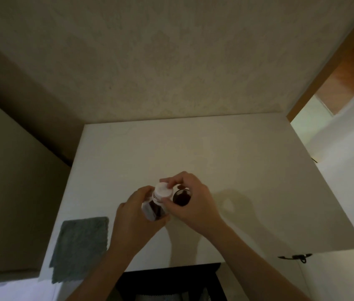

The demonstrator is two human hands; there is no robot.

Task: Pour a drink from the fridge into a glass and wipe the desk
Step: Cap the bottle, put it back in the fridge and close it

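Both hands meet over the white desk (226,161) near its front edge: the left hand (135,210) wraps the bottle (154,208), the right hand (193,200) pinches its white cap (163,190). Just right, touching nothing visible, stands the filled glass (181,198). Grey cloth (80,244) lies at the front-left corner.
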